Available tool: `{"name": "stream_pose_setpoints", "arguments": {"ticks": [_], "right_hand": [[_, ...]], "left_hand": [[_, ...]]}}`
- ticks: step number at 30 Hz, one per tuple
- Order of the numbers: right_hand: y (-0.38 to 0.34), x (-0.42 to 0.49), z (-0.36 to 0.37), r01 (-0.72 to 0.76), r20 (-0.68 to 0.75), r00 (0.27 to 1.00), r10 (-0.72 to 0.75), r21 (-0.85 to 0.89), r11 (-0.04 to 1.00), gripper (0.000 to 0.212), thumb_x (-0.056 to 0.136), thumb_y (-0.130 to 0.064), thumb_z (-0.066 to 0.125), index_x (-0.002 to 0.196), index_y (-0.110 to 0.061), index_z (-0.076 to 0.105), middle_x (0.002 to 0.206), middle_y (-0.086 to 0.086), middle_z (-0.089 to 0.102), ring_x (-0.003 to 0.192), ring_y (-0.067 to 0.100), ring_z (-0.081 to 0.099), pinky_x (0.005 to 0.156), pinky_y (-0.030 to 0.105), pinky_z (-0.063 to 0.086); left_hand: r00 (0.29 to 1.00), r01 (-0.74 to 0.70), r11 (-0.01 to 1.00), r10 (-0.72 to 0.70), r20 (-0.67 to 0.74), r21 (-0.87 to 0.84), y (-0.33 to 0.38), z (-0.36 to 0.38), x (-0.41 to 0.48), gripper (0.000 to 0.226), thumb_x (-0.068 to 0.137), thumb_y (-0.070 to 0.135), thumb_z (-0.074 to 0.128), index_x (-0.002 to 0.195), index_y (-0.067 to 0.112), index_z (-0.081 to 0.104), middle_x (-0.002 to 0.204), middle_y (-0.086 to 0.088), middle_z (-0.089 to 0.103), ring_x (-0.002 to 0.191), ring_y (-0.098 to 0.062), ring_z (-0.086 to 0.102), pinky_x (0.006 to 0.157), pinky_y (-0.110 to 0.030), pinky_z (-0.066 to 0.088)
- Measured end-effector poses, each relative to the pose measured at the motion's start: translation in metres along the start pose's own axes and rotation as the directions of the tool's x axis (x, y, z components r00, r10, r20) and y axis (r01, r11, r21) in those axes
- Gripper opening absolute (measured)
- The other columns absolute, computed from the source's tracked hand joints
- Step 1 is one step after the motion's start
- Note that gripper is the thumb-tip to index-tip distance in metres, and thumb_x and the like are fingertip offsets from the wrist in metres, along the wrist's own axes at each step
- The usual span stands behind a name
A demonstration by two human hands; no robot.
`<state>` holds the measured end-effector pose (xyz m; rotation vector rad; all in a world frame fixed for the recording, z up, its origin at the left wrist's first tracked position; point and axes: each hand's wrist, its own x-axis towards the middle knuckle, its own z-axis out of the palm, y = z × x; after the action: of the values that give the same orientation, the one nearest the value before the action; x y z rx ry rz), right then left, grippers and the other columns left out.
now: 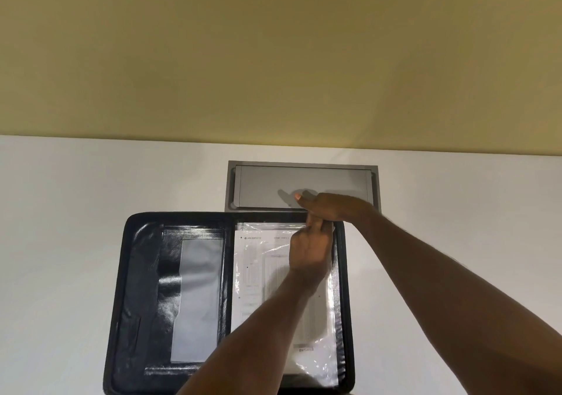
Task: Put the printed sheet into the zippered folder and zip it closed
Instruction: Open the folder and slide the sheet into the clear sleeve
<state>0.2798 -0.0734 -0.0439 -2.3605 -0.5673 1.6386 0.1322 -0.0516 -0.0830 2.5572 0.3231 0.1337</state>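
Both forearms are reaching over the open zippered folder [170, 288] lying on the white table [60, 227]. Its right half is holding the printed sheet [258, 276] under a clear plastic sleeve [322, 327]. At the sleeve's top edge, the left hand [308, 254] and right hand [330, 207] are meeting, fingers curled together; whether they are pinching the plastic cannot be told.

Little can be read here. The printed sheet [258, 273], lying under clear plastic in the right half of the open zippered folder [143, 288], carries a header line at its far left edge and a second heading to the right of it, both too blurred to make out. Near its near right corner a small dark label [306, 349] holds bold capitals, also illegible.
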Motion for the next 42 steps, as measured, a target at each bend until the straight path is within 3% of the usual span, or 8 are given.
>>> {"name": "stream_pose_setpoints", "arguments": {"ticks": [4,7,11,16,20,22,32,42], "right_hand": [[0.002,-0.003,0.003,0.029,0.029,0.999,-0.031,0.070,0.997,0.070,0.101,-0.068,0.022,0.150,-0.020,0.035,0.096,0.003,0.072,0.098,0.019,0.064,0.107,0.046,0.045],[0.007,-0.003,0.003,-0.010,0.059,0.998,0.006,0.067,0.998,0.068,0.101,-0.065,0.034,0.142,-0.015,0.053,0.131,0.013,0.066,0.121,0.027,0.060,0.111,0.040,0.041],[0.020,-0.010,0.013,0.024,0.007,1.000,-0.023,-0.175,0.984,0.046,0.105,-0.047,0.046,0.088,-0.009,0.067,0.090,0.008,0.068,0.080,0.018,0.061,0.082,0.030,0.050],[0.032,-0.019,0.030,-0.014,-0.147,0.989,-0.022,-0.240,0.971,0.020,0.097,-0.032,0.061,0.093,-0.013,0.063,0.098,0.009,0.064,0.102,0.028,0.065,0.095,0.037,0.052],[0.042,-0.027,0.047,0.051,-0.470,0.844,-0.258,-0.409,0.911,0.029,0.095,-0.027,0.065,0.115,-0.006,0.064,0.112,0.009,0.066,0.104,0.025,0.064,0.095,0.037,0.053],[0.045,-0.034,0.049,0.123,-0.461,0.835,-0.299,-0.374,0.919,0.024,0.097,-0.026,0.063,0.111,-0.007,0.064,0.108,0.008,0.069,0.100,0.024,0.066,0.093,0.037,0.054],[0.061,-0.043,0.047,0.377,-0.433,0.762,-0.481,-0.306,0.874,0.009,0.092,-0.019,0.072,0.090,-0.012,0.076,0.094,-0.001,0.068,0.088,0.017,0.063,0.080,0.038,0.057],[0.063,-0.034,0.044,0.442,-0.368,0.812,-0.454,-0.122,0.889,0.017,0.087,-0.020,0.079,0.101,-0.010,0.075,0.090,-0.016,0.062,0.080,0.005,0.061,0.075,0.019,0.045]], "left_hand": [[0.999,0.042,0.998,-0.041,0.014,-0.046,0.000,-0.003,-0.001,0.024,0.099,0.012,0.064,0.123,0.014,0.066,0.119,-0.010,0.070,0.061,-0.023,0.068,0.057,-0.035,0.061],[0.999,-0.039,0.998,0.038,-0.023,-0.058,-0.011,-0.011,-0.005,0.026,0.099,0.017,0.065,0.125,0.015,0.067,0.118,-0.005,0.071,0.074,-0.020,0.071,0.068,-0.034,0.061],[0.989,-0.142,0.988,0.140,0.037,0.066,-0.055,-0.031,-0.019,0.022,0.098,0.021,0.064,0.120,0.017,0.068,0.112,-0.003,0.071,0.096,-0.020,0.068,0.087,-0.037,0.057],[0.988,-0.072,0.982,0.046,0.147,0.177,-0.123,-0.070,-0.025,0.031,0.100,0.028,0.059,0.129,0.018,0.065,0.125,-0.004,0.067,0.113,-0.025,0.061,0.098,-0.043,0.048],[0.954,-0.099,0.974,0.034,0.299,0.203,-0.154,-0.090,-0.024,0.033,0.100,0.031,0.060,0.131,0.021,0.065,0.131,-0.001,0.065,0.123,-0.023,0.057,0.105,-0.041,0.042],[0.939,-0.107,0.973,0.032,0.343,0.203,-0.159,-0.096,-0.021,0.035,0.100,0.032,0.061,0.134,0.024,0.063,0.135,0.001,0.063,0.128,-0.022,0.055,0.109,-0.041,0.039],[0.925,-0.163,0.970,0.086,0.371,0.179,-0.154,-0.108,-0.005,0.026,0.093,0.028,0.071,0.118,0.024,0.066,0.132,0.000,0.064,0.121,-0.025,0.059,0.102,-0.041,0.041],[0.892,-0.186,0.971,0.104,0.439,0.148,-0.153,-0.100,0.010,0.015,0.094,0.030,0.067,0.108,0.027,0.069,0.117,0.004,0.065,0.113,-0.022,0.056,0.098,-0.038,0.032]]}}
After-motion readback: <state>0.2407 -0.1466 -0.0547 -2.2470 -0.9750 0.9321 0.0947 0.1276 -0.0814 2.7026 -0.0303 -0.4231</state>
